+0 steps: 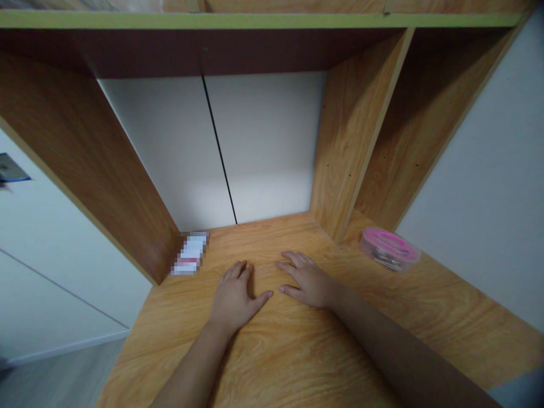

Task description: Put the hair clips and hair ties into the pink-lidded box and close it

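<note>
Both hands rest on a wood-grain desk top [272,351], with a small gap between the two thumbs. My left hand [236,297] lies palm down, its thumb stretched out to the right and nothing in it. To its upper left is a white phone-shaped item [190,254], blurred by pixels, so I cannot tell its kind. My right hand [308,280] is also palm down, fingers spread and pointing left, and holds nothing. Farther right sits an oval clear box with a pink lid [390,248]; the small things inside it are hard to make out.
A wooden side panel [97,164] rises on the left and an upright divider [357,136] on the right. Overhead runs a shelf with a yellow-green edge [255,21]. Behind is a white back panel [267,141] beside a dark line. A wall socket [12,168] shows far left.
</note>
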Demonstrator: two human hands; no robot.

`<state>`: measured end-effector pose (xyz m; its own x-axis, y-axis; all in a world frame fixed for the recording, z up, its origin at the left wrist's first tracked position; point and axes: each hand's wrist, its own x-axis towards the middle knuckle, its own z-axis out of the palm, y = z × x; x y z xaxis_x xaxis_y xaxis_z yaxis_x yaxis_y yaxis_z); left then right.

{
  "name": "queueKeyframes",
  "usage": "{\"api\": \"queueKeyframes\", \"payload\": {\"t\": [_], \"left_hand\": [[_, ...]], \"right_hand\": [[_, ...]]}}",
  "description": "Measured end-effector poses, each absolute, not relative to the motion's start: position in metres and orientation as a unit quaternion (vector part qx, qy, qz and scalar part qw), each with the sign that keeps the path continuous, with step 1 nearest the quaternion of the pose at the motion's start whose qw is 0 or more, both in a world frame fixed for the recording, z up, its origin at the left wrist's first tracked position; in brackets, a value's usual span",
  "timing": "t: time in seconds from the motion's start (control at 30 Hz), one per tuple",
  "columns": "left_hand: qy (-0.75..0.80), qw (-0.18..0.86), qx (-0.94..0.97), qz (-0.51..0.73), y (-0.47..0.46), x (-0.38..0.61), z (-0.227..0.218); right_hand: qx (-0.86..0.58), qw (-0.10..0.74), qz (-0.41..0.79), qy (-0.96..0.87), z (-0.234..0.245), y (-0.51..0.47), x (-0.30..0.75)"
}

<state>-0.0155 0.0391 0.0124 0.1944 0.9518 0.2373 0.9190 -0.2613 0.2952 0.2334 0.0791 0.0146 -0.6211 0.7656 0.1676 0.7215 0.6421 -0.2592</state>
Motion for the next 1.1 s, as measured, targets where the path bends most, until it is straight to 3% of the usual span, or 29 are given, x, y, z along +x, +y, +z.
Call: {"api": "queueKeyframes", "payload": {"t": [0.8,1.1], "left_hand": [[0.598,0.047,0.776,0.195,0.038,-0.017,0.012],[0.6,0.048,0.774,0.194,0.038,-0.018,0.012]], "right_hand": [[-0.413,0.133,0.097,-0.896,0.014,0.08,0.235],[-0.463,0.208,0.025,-0.861,0.029,0.091,0.251]]}}
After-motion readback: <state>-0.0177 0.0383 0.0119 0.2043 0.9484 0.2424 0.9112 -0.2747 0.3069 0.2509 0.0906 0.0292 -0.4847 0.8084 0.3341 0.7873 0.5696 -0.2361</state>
